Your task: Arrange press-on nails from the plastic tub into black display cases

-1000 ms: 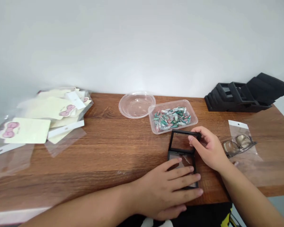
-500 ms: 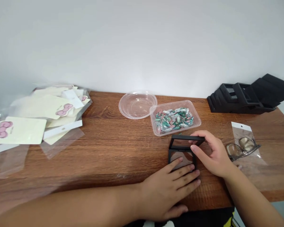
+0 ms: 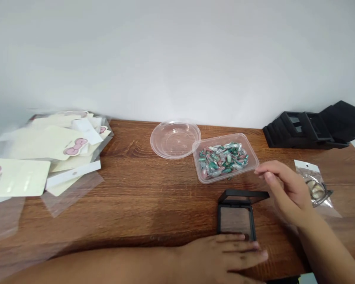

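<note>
A hinged black display frame (image 3: 219,221) with clear film panes stands partly open on the table, its lid (image 3: 239,193) tilted up at the back. My left hand (image 3: 225,258) lies flat across the frame's near side, with fingers stretched out and covering its front edge. To the right of the lid, my right hand (image 3: 292,193) hovers apart from the frame. Its thumb and index finger are bent toward each other with a gap, and nothing shows between them. Just behind the frame sits a clear rectangular tub (image 3: 202,179) of small green, pink and silvery wrapped pieces.
A round clear lid (image 3: 156,148) rests beside the tub. Pale cards with pink bows (image 3: 59,142) in clear bags are piled at left. Black frames (image 3: 301,130) are stacked at the back right. Glasses (image 3: 316,191) lie on a clear bag (image 3: 309,167) at right.
My right hand has let go of the frame's lid and moved off to the right. My left hand has slid toward the near side, uncovering more film. The view has shifted slightly.
</note>
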`<state>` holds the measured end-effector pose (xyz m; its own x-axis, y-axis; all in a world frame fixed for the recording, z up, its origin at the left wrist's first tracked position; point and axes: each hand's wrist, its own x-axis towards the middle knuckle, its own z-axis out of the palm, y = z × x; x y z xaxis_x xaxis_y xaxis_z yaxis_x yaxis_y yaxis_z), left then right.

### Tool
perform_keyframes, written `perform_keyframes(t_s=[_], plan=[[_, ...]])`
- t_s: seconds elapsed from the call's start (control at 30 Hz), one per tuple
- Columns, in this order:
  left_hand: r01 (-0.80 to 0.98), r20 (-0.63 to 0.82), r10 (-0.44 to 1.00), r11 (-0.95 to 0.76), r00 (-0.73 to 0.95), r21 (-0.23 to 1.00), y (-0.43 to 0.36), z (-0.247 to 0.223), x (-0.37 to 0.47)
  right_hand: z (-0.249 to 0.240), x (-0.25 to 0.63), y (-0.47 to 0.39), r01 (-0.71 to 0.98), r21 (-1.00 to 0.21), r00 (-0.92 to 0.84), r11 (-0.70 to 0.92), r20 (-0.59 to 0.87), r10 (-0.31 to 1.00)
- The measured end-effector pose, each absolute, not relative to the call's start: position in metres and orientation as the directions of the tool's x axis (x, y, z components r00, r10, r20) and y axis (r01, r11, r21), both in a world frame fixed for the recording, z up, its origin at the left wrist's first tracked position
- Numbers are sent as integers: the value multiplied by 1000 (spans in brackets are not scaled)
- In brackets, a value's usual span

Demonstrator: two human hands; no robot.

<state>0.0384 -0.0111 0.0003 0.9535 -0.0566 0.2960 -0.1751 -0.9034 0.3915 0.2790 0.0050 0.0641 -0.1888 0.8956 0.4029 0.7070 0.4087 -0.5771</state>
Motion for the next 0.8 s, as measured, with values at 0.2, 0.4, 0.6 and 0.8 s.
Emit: perform_keyframes(t_s=[0.2, 0.4, 0.6, 0.8], plan=[[-168, 362, -13, -901, 932, 400, -19, -15, 38, 99, 260, 72, 800, -340, -461, 495, 179, 869], [-125, 386, 19, -930, 922, 346, -22, -23, 42, 80, 237, 110, 888, -179, -452, 423, -186, 872], [-112, 393, 26, -939, 919, 324, -23, -32, 44, 70, 240, 114, 869, -193, -485, 455, -160, 860], [-94, 416, 47, -945, 908, 312, -25, -34, 43, 79, 244, 118, 843, -282, -512, 458, -157, 845]])
